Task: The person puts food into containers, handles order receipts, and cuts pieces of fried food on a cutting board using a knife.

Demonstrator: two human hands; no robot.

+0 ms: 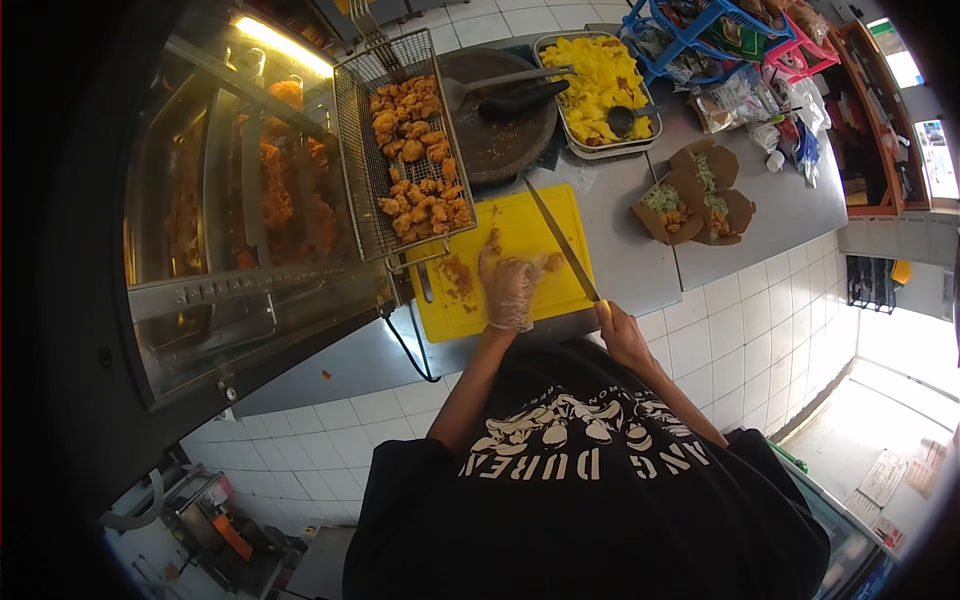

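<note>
My left hand (512, 289), in a clear plastic glove, is over the yellow cutting board (551, 296) with its thumb and an outer finger spread apart. Its middle fingers point down and are partly hidden. Brown fried crumbs (457, 276) lie beside it on the board, and a small fried piece (493, 240) is at its fingertips. My right hand (624, 337) grips the yellow handle of a long knife (562, 240) at the counter's front edge. The blade slants over the right side of the board, its tip pointing away from me.
A wire fryer basket (346, 150) of fried chicken pieces overlaps the board's far left corner. Behind are a round brown board (502, 142) with utensils and a tray (581, 150) of scrambled egg. Filled cardboard boxes (686, 187) stand right. A heated display case (225, 292) flanks the left.
</note>
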